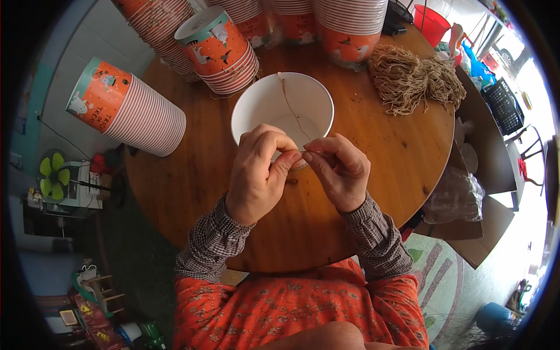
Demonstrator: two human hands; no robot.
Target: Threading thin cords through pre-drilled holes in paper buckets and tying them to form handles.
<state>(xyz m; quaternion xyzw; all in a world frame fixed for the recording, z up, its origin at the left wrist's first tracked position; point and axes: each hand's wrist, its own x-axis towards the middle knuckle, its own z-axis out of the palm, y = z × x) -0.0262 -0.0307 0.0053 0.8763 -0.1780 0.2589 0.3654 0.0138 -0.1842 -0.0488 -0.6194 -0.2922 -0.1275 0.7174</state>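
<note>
A white-lined paper bucket [248,111] stands upright on the round wooden table in front of me, its mouth facing up. A thin tan string [290,108] hangs from its far rim and runs down across the inside toward my fingers. Over the near rim, my left hand [256,175] is closed in a pinch, thumb against forefinger. My right hand [344,172] pinches close beside it, the two sets of fingertips almost touching. Both pinches appear to be on the string's near end, though the fingers cover most of it.
Nested orange paper buckets stand at the left [125,108] and behind [219,55], with more stacks [350,35] along the back. A bundle of tan strings [414,79] lies at the back right. Beyond the table's right edge is an open cardboard box [484,151].
</note>
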